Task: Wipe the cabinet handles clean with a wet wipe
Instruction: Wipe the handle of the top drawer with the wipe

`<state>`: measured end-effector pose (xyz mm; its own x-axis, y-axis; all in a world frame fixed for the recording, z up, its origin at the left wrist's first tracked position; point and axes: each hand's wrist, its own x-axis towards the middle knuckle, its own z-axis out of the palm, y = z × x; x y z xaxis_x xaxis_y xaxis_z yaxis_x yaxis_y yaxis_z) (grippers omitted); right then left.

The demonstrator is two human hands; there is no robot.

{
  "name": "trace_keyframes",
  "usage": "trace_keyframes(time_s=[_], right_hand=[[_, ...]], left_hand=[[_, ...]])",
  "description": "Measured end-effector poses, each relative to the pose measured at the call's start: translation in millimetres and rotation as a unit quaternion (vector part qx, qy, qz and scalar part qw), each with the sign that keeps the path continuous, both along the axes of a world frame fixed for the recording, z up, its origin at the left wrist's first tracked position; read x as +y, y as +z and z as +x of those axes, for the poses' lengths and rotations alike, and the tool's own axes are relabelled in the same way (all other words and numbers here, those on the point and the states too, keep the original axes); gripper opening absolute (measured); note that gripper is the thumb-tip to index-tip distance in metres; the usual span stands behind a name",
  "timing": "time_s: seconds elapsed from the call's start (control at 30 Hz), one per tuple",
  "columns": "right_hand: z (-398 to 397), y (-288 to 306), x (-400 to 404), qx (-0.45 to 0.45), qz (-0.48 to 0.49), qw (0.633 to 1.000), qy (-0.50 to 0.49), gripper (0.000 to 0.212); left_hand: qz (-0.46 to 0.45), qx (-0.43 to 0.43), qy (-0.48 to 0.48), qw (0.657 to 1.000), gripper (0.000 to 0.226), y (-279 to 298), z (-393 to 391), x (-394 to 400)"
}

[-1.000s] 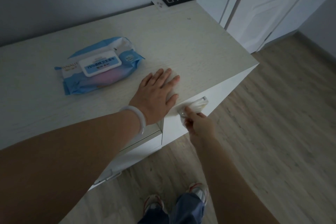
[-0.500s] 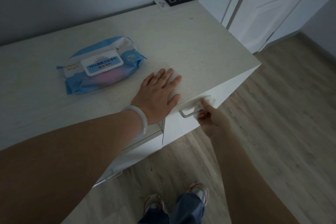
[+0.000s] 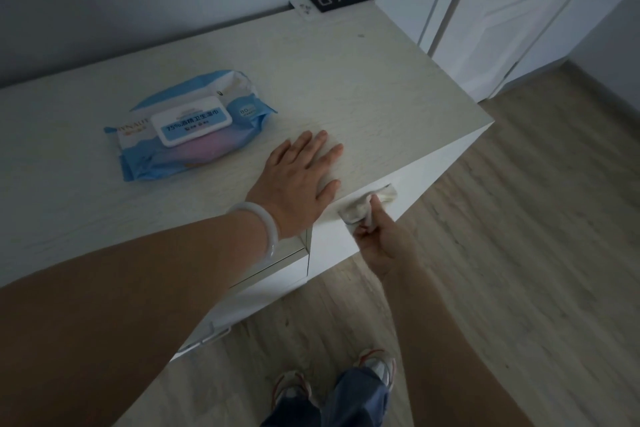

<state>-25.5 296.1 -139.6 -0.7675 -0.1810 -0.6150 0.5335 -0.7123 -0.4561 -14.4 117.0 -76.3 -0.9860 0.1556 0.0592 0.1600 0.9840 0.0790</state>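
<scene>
Cabinet top [image 3: 363, 80] bears closed wipes pack [image 3: 190, 125], flat left hand [image 3: 298, 180]; right hand [image 3: 381, 239] clutches wipe [image 3: 363, 206]

So half a second ago the right hand [image 3: 382, 241] was at the right end of the handle with most of the bar showing bare to its left. Now it's slid back left along it, and the wipe [image 3: 367, 206] is draped over the bar again, covering it from the left end almost to the right. That's pretty much where it sat a second ago.
</scene>
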Motion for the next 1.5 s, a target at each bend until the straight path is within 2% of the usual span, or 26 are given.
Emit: trace_keyframes(time_s=[0.13,0.2,0.43,0.53,0.6,0.7,0.77,0.83,0.97,1.03,1.13,1.2,1.33,1.37,1.43,1.5], right_hand=[[10,-8,-14,0.014,-0.009,0.999,-0.030,0.017],[5,-2,-6,0.018,-0.003,1.000,-0.022,0.006],[-8,5,2,-0.007,-0.087,0.992,-0.091,0.016],[13,-1,-14,-0.003,-0.074,0.996,-0.041,0.032],[13,6,-8,-0.003,-0.035,0.999,-0.027,0.027],[-2,14,14,-0.038,-0.025,0.993,-0.113,0.011],[-3,16,16,-0.069,-0.041,0.985,-0.151,0.008],[12,16,2,-0.072,-0.033,0.989,-0.128,0.009],[48,13,-29,-0.055,0.052,0.997,-0.015,0.007],[40,15,-22,-0.047,0.060,0.997,-0.033,0.006],[15,18,-6,-0.041,0.009,0.992,-0.115,0.003],[16,18,-15,-0.048,0.025,0.994,-0.100,0.005],[35,14,-38,-0.051,0.069,0.996,-0.028,0.025],[32,15,-35,-0.056,0.083,0.995,-0.019,0.023],[20,16,-21,-0.070,0.096,0.992,-0.033,0.015],[8,15,-11,-0.073,0.082,0.990,-0.084,0.018]], left_hand=[[-0.002,-0.001,-0.005,1.000,0.067,0,-1,0],[-0.004,-0.002,-0.004,1.000,0.067,0,-1,0],[-0.002,-0.004,-0.002,1.000,0.068,1,0,0],[0.000,-0.005,-0.002,1.000,0.068,1,0,-1],[0.000,-0.005,-0.003,1.000,0.068,1,0,0],[0.000,-0.004,0.001,1.000,0.067,-1,-1,-1],[0.001,-0.005,-0.001,1.000,0.067,-2,-1,-1],[0.003,-0.002,-0.002,1.000,0.067,-2,-1,-1],[0.008,-0.010,-0.008,1.000,0.067,-2,-2,-2],[0.008,-0.008,-0.008,1.000,0.067,-2,-2,-2],[0.004,-0.002,-0.005,1.000,0.067,-1,-1,-1],[0.007,-0.001,-0.005,1.000,0.067,-1,-1,-1],[0.006,-0.002,-0.006,1.000,0.068,0,-1,-1],[0.008,-0.003,-0.007,1.000,0.068,0,0,-1],[0.011,-0.002,-0.007,1.000,0.068,0,0,-1],[0.008,-0.002,-0.006,1.000,0.067,-1,0,-1]])
